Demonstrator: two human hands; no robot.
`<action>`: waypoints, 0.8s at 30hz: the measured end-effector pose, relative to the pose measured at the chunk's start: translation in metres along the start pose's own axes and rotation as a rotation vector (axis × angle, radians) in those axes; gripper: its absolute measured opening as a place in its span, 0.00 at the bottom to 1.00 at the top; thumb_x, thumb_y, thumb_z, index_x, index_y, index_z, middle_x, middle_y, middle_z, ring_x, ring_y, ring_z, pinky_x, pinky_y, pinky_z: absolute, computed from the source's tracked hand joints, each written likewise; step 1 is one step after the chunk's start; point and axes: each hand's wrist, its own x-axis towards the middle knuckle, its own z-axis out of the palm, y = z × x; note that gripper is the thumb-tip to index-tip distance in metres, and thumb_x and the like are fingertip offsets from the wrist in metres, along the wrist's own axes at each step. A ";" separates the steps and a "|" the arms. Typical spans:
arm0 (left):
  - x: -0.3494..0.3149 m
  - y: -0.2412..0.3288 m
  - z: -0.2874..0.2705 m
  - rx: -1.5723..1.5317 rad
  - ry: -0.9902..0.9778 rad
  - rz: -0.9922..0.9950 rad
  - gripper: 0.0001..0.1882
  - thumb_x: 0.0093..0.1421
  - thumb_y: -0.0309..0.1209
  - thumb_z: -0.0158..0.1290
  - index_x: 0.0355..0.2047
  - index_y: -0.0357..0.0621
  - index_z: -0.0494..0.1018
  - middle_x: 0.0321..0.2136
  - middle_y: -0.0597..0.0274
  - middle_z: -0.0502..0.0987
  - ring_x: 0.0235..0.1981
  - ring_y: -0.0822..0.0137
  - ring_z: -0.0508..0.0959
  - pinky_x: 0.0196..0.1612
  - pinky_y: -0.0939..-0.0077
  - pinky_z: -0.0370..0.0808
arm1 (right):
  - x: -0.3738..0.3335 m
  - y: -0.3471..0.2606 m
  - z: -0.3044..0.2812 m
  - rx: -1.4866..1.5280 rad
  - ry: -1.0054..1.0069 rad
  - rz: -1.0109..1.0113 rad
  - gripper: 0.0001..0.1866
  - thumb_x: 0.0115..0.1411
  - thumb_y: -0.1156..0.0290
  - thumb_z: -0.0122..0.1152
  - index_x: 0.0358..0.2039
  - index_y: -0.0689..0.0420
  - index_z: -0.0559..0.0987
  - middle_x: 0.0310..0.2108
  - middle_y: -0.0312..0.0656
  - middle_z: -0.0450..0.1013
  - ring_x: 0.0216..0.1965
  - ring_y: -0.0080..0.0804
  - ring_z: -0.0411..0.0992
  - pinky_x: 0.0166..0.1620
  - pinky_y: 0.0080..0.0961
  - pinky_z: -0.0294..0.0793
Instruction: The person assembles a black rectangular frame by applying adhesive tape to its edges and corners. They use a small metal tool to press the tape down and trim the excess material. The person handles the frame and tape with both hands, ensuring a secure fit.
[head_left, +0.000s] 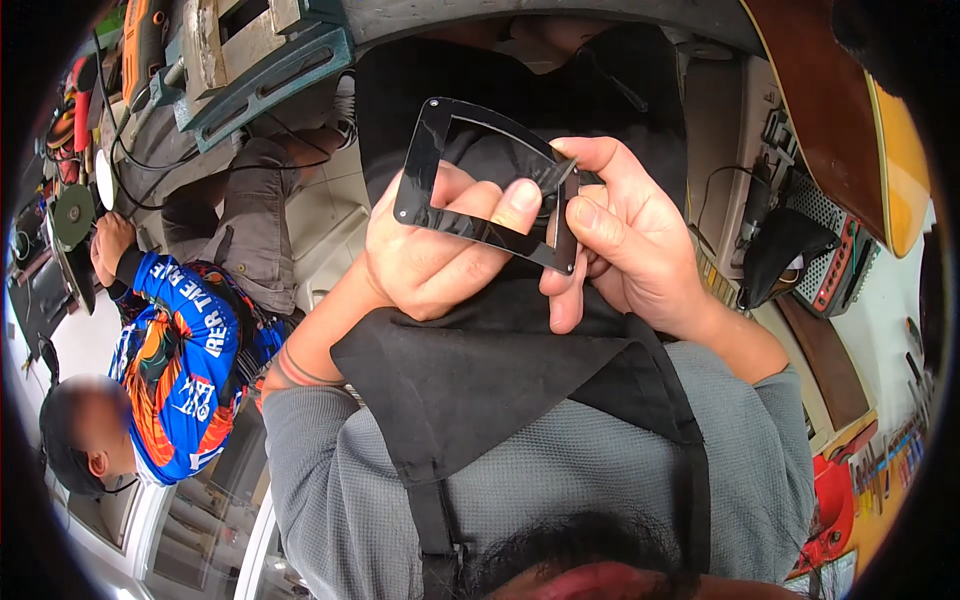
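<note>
A thin, glossy black rectangular frame is raised in front of my apron, tilted, with small holes at its corners and a large cut-out in the middle. My right hand pinches its right side between thumb and forefinger. Behind the frame, my left hand is closed with its fingers curled. A thumb tip and a knuckle of it show through the cut-out, against the frame's lower bar. What the left fingertips press on is partly hidden.
At upper left stands a green vise beside an orange-and-black tool. Another person works at the left near a round disc. A glossy wooden guitar-like body leans in at upper right, above a perforated metal case.
</note>
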 end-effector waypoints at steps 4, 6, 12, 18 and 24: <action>0.004 -0.001 0.000 -0.004 -0.035 0.049 0.30 0.46 0.30 0.62 0.52 0.30 0.82 0.36 0.56 0.82 0.24 0.65 0.74 0.26 0.71 0.73 | -0.001 -0.002 0.000 0.003 -0.027 0.005 0.26 0.79 0.69 0.54 0.70 0.61 0.57 0.32 0.47 0.81 0.28 0.44 0.86 0.43 0.38 0.90; 0.005 0.000 -0.001 -0.005 -0.044 0.053 0.30 0.46 0.30 0.63 0.52 0.30 0.82 0.35 0.57 0.82 0.24 0.65 0.74 0.26 0.71 0.73 | -0.002 -0.002 -0.001 0.000 -0.029 0.015 0.26 0.79 0.69 0.54 0.70 0.61 0.57 0.32 0.47 0.80 0.28 0.44 0.86 0.43 0.39 0.90; 0.005 0.002 -0.001 0.041 -0.068 0.049 0.28 0.47 0.28 0.64 0.51 0.31 0.83 0.34 0.60 0.80 0.23 0.67 0.71 0.25 0.73 0.71 | -0.002 0.003 -0.002 -0.036 -0.031 -0.001 0.25 0.79 0.69 0.53 0.70 0.59 0.57 0.30 0.46 0.79 0.27 0.43 0.85 0.43 0.38 0.90; 0.000 0.015 -0.005 0.010 -0.150 -0.093 0.25 0.52 0.25 0.67 0.53 0.34 0.83 0.37 0.55 0.80 0.30 0.58 0.78 0.33 0.63 0.74 | -0.002 0.002 -0.004 -0.070 -0.047 0.010 0.23 0.80 0.69 0.52 0.68 0.57 0.57 0.29 0.44 0.78 0.27 0.42 0.85 0.43 0.37 0.89; 0.005 0.018 -0.004 -0.007 -0.139 -0.103 0.25 0.51 0.25 0.66 0.52 0.31 0.82 0.37 0.53 0.80 0.30 0.57 0.78 0.32 0.63 0.74 | -0.001 0.005 -0.005 -0.069 -0.047 -0.006 0.22 0.80 0.69 0.52 0.68 0.56 0.57 0.28 0.45 0.79 0.26 0.41 0.85 0.43 0.36 0.89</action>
